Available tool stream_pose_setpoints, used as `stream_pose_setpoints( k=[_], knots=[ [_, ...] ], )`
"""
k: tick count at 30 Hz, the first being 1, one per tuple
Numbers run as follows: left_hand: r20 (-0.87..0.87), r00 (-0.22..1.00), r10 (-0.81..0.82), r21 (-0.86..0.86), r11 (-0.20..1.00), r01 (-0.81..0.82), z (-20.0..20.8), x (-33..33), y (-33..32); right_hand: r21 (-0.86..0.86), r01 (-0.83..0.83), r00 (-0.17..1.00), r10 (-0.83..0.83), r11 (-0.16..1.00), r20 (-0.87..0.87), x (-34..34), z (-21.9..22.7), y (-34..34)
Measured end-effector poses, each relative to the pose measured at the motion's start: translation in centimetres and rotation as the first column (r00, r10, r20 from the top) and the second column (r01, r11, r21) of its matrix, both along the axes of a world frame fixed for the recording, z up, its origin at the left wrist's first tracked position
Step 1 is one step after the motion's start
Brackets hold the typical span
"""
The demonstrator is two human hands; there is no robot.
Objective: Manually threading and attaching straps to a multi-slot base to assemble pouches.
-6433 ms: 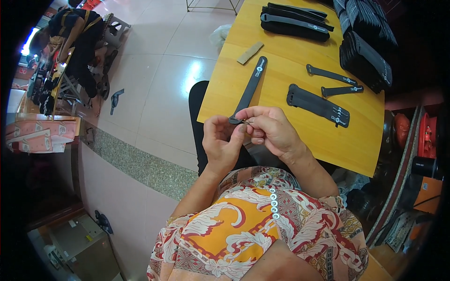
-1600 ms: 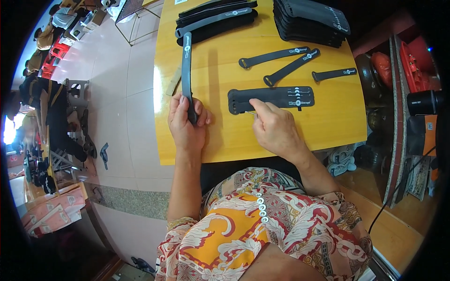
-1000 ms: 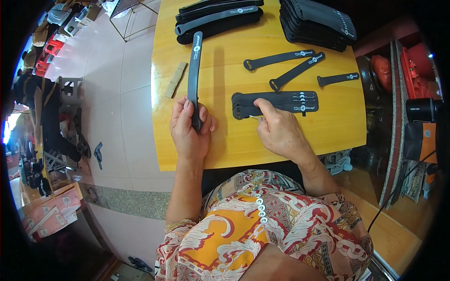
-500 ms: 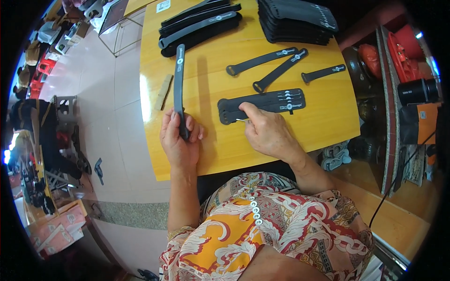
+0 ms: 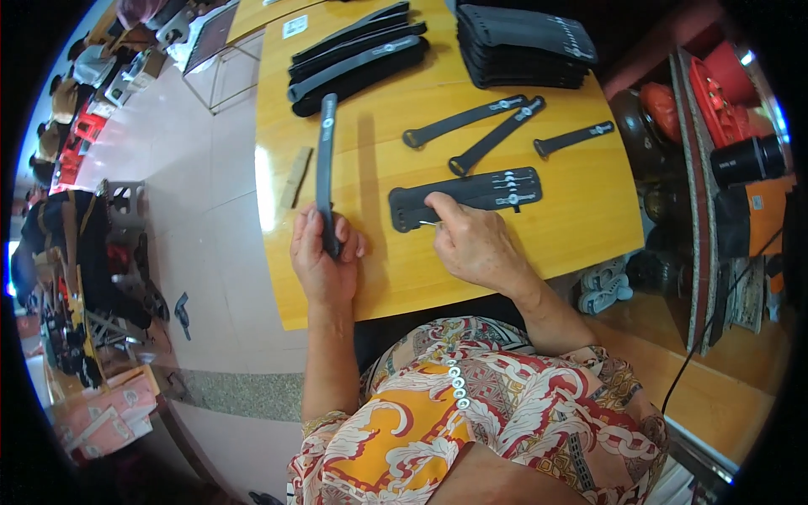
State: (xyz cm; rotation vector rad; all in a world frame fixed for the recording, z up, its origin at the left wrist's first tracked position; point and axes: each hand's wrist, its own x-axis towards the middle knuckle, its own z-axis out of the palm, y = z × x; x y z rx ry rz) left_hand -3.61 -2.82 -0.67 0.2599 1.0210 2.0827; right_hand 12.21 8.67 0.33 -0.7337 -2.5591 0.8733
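The grip of the left hand [image 5: 324,261] is closed around the near end of a long black strap [image 5: 326,168], fingers curled over it at the centre left of the frame, while the rest of the strap runs straight up across the yellow table [image 5: 555,227] toward a pile of similar long black straps [image 5: 358,55] at the upper middle. The right hand [image 5: 475,248] is pinched, thumb against forefinger, on a small thin metal piece [image 5: 427,223] at the lower edge of a wide black panel [image 5: 467,195] that lies flat at the centre of the frame; what that piece is cannot be told. Just above the panel lie three narrow black straps with ring ends [image 5: 492,126], spread apart from one another. A stack of wide black panels [image 5: 522,46] sits at the top of the frame, right of the strap pile. A small tan block [image 5: 295,177] lies near the table's left edge, just beside the held strap.
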Motion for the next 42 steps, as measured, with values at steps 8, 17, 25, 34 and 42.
stream_pose_setpoints(
  k=[8, 17, 25, 34, 42],
  knots=[
    [0.036, 0.999, -0.001, -0.013, 1.0, 0.002, 0.1, 0.3, 0.4, 0.021, 0.044, 0.999, -0.045, 0.999, 0.014, 0.1, -0.1, 0.0],
    [0.007, 1.0, -0.012, -0.04, 0.999, 0.012, -0.1, 0.2, 0.0, -0.002, 0.056, 0.998, -0.056, 0.998, -0.027, 0.5, -0.3, -0.8],
    [0.045, 0.999, -0.008, -0.052, 0.999, 0.01, 0.3, 0.3, 0.0, -0.069, -0.081, 0.955, 0.057, 0.994, -0.29, -1.0, 1.9, -3.1],
    [0.066, 0.998, -0.01, -0.082, 0.996, 0.015, 0.0, 0.1, -0.3, 0.056, -0.16, 0.916, 0.169, 0.986, -0.365, -4.2, 2.1, -4.9],
    [0.045, 0.999, 0.012, -0.114, 0.993, -0.007, 0.4, 0.5, -0.3, 0.062, -0.149, 0.92, 0.162, 0.987, -0.357, -4.7, 1.6, -5.1]
  ],
)
